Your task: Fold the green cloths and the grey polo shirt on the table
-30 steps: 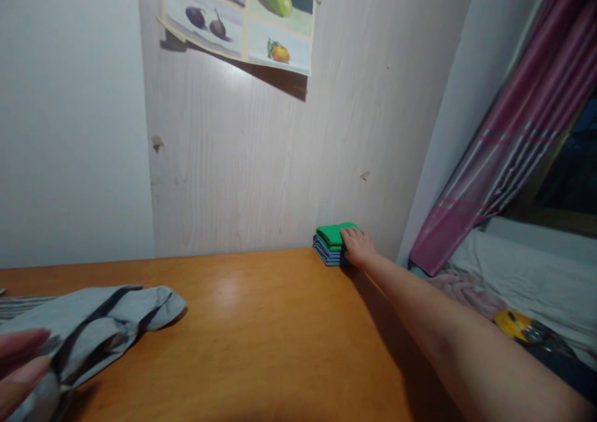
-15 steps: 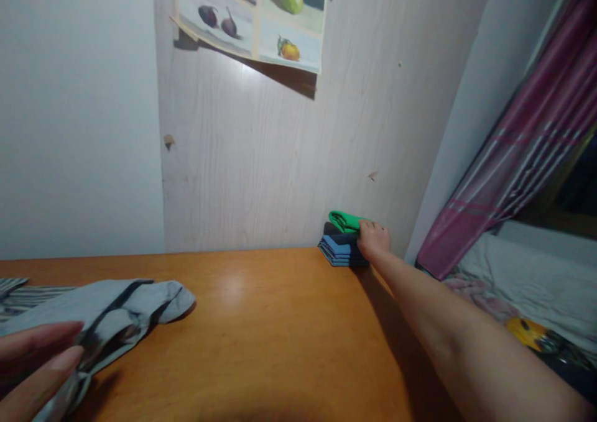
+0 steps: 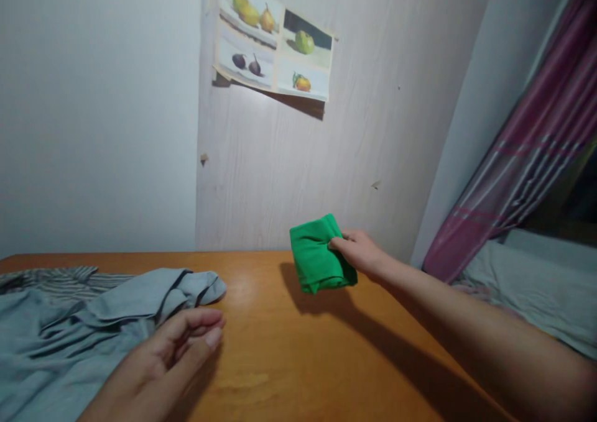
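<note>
Green folded cloth point(image 3: 313, 254): centre of the frame, slightly right, raised above the desk point(image 3: 261, 360), its shadow falling on the wood beneath it. Right hand point(image 3: 357, 248) pinches it at its right edge, thumb on the near face; the other fingers are mostly hidden behind, so their grip cannot be checked. Left hand point(image 3: 172, 353), lower left of centre: fingers half curled, thumb apart, nothing seen between them. It lies in front of the grey garment point(image 3: 135, 298); contact cannot be told from this view.

Risks, as judged:
1. Unfolding. The cloth is held by one side only, so its left part is unsupported. A small point of fabric juts from the lower edge; a slack pinch or a quick swing could let the layers drop open.
2. Slip. If the thumb bears on the outer layer alone, the inner layers might slide out and fall onto the desk.
3. Snagging. The grey garment spreads in loose folds across the lower left, the striped garment point(image 3: 112, 280) behind it. A low sweep of the left hand could drag the grey fabric, and perhaps the stripes too.
</note>
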`<action>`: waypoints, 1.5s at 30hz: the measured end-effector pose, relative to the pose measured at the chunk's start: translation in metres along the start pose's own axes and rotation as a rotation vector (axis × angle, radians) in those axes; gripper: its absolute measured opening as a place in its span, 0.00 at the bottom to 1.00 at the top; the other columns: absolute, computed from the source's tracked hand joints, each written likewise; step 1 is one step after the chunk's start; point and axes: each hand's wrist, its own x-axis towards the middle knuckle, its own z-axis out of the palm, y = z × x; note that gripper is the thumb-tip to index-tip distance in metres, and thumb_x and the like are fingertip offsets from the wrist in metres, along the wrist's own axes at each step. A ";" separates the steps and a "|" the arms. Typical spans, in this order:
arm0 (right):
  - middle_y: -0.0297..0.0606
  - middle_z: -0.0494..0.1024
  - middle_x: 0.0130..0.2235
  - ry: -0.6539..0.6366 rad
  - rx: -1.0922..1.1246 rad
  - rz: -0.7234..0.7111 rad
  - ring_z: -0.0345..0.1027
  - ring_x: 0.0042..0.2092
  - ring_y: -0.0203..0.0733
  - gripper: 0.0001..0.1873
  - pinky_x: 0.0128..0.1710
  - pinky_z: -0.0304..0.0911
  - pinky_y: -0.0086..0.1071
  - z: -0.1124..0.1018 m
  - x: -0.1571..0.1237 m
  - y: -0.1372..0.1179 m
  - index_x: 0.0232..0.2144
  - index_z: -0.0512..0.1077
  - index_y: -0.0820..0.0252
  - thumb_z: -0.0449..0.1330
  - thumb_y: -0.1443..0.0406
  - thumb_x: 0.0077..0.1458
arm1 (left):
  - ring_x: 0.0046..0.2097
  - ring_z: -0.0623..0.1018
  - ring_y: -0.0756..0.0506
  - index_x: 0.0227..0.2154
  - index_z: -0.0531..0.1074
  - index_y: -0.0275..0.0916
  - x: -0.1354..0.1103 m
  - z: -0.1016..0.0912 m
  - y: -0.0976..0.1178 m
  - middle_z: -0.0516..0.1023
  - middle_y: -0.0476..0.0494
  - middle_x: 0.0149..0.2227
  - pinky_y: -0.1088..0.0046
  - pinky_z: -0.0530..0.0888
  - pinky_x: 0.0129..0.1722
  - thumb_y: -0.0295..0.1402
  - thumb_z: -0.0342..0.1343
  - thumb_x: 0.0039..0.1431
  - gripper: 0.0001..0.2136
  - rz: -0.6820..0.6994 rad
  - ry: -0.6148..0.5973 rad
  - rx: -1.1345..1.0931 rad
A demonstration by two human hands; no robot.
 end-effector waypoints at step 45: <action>0.30 0.71 0.20 -0.390 0.157 0.314 0.63 0.23 0.35 0.02 0.23 0.57 0.26 0.078 -0.068 0.089 0.21 0.69 0.59 0.60 0.66 0.42 | 0.26 0.67 0.49 0.28 0.63 0.41 -0.002 -0.016 -0.008 0.66 0.55 0.23 0.75 0.58 0.23 0.47 0.58 0.52 0.15 0.052 -0.541 0.529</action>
